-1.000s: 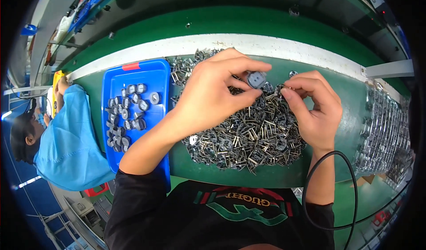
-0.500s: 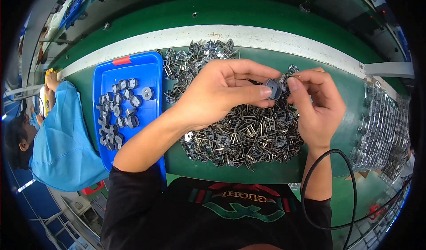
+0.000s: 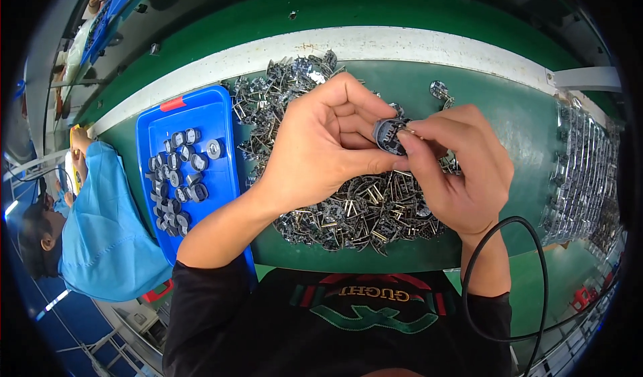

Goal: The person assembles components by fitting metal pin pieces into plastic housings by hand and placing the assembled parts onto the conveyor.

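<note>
Over a heap of small black circuit boards with metal pins [image 3: 365,209], my left hand [image 3: 311,142] is closed round a grey round plastic housing [image 3: 376,130]. A black circuit board [image 3: 390,136] lies at the housing's open face, pinched at its edge by the thumb and forefinger of my right hand [image 3: 462,166]. My fingers partly cover both parts, so how deep the board sits cannot be seen. On the left, a blue tray [image 3: 221,121] holds several similar grey housings [image 3: 175,176].
A few loose boards [image 3: 439,90] lie beyond my right hand. Stacked clear packs of parts [image 3: 579,176] stand at the right edge. A black cable [image 3: 469,276] loops by my right forearm. A white rail [image 3: 375,39] runs behind the heap. Someone in a blue garment [image 3: 110,230] sits at left.
The board in my right hand has come leftward onto the housing. My left hand has turned the housing's open face into view, and both hands have drawn closer together.
</note>
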A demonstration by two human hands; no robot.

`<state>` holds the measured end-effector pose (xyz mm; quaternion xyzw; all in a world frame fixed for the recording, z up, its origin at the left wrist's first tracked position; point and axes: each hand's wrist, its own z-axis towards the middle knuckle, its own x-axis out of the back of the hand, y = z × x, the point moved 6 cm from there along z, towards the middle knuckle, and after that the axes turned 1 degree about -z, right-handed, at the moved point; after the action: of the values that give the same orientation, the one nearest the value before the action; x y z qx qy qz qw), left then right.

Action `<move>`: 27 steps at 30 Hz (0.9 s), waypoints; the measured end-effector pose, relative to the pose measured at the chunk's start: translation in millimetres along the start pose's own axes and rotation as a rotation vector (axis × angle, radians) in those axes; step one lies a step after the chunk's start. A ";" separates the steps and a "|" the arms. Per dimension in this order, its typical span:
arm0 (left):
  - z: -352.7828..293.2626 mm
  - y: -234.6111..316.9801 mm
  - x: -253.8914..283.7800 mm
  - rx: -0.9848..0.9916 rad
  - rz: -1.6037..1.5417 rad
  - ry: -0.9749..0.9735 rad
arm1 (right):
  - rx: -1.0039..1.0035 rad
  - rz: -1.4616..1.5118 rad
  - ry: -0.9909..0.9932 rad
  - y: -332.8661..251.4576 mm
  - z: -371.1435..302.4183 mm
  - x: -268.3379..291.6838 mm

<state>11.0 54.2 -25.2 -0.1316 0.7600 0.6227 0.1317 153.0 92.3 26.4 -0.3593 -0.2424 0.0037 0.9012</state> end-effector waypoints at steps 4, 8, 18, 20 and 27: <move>-2.2 0.2 0.5 -0.057 0.063 -0.001 | 0.000 -0.037 -0.061 2.1 -4.8 -3.8; -1.8 0.6 -0.3 -0.027 0.069 -0.001 | 0.126 -0.045 0.009 3.6 -4.0 -8.7; -2.4 8.1 5.3 -0.089 0.028 0.010 | 0.067 0.007 -0.004 11.7 -0.9 -2.9; -3.4 8.1 8.8 -0.093 0.054 0.031 | -0.114 0.164 -0.180 21.2 5.1 -5.1; 48.2 62.2 54.9 -0.316 0.638 0.255 | -0.378 -0.121 -0.154 88.1 -0.3 53.0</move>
<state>-61.0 111.3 2.4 0.0168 0.6678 0.7205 -0.1863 214.7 166.9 -8.0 -0.5054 -0.3282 -0.0686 0.7951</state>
